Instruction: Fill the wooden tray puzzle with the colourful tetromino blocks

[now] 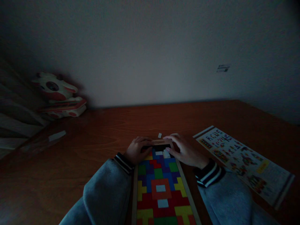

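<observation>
A wooden-framed block puzzle board (135, 200) lies in front of me, filled mostly with flat coloured pieces in red, yellow, green, blue and orange. My left hand (138, 150) is closed over its far left corner, fingers across the frame and thumb on the inner side. At the far right corner is my right hand (186, 153), thumb and fingers apart. Its thumb touches a white piece (166, 153) that sits slightly askew, and its fingers reach over the frame's far edge. Beside that lies another white piece (158, 153). Dark bare board shows along the far end.
A small white piece (159, 135) lies on the brown wooden table (112, 125) just beyond the board. To the right is a printed pattern sheet (243, 162). A cow-shaped toy (61, 97) stands at the back left, with a white strip (57, 135) nearer.
</observation>
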The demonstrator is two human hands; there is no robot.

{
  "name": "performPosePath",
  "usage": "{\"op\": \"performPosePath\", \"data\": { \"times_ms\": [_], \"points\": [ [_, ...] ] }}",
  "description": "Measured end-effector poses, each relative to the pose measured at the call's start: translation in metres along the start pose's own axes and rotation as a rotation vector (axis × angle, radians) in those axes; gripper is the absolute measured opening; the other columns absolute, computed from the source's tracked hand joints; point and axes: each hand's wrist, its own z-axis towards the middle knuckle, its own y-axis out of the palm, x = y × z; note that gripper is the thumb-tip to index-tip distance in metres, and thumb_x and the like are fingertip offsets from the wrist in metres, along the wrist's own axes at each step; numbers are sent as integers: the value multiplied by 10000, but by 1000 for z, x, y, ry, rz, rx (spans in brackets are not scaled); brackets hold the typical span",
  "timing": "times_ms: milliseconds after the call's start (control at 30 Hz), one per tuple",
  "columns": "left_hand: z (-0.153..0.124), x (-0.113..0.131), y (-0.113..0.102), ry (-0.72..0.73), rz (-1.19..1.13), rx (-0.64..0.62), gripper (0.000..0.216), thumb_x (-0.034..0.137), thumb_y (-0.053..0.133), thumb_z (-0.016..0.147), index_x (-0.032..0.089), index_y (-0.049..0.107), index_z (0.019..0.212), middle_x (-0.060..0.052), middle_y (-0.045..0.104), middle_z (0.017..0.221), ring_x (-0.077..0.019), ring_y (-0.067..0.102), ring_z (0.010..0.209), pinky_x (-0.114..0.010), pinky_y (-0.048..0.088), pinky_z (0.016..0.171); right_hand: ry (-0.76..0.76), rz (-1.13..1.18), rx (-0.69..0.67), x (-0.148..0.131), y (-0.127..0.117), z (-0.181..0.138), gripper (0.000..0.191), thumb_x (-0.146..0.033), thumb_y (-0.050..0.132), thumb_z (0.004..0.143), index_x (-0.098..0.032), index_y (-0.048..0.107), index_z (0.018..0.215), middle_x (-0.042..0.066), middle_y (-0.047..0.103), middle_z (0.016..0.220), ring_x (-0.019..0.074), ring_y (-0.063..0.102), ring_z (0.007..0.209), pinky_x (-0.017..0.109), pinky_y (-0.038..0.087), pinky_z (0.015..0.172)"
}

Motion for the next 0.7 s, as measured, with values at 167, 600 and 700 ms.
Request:
{"op": "performPosePath", "data": {
  "times_ms": [167, 600, 700],
  "points": [
    [0, 0, 0, 3, 1, -3, 216, 288, 596, 915, 233, 712, 1088, -83, 692, 1156, -251, 643, 1053, -444, 503, 943, -28, -50, -85, 0, 3, -4, 539, -324, 589, 912, -313, 416, 1423, 97, 531, 1354, 264, 493, 1270, 508, 405, 1066],
    [1, 1, -1, 18, 9, -2, 202, 275, 594, 915, 239, 709, 1076, -71, 690, 1165, -252, 638, 1073, -456, 500, 952, 53, -89, -251, -11, 4, -2, 646, -244, 506, 930, -405, 282, 1514, 38, 327, 1578, 283, 261, 1457, 581, 241, 1146],
    [1, 1, -1, 17, 11, 3, 204, 284, 596, 915, 235, 707, 1078, -75, 689, 1163, -253, 639, 1069, -452, 502, 946, 84, -94, -265, -12, 4, -2, 675, -242, 518, 913, -413, 274, 1519, 25, 321, 1587, 289, 260, 1459, 585, 226, 1151]
  ]
}}
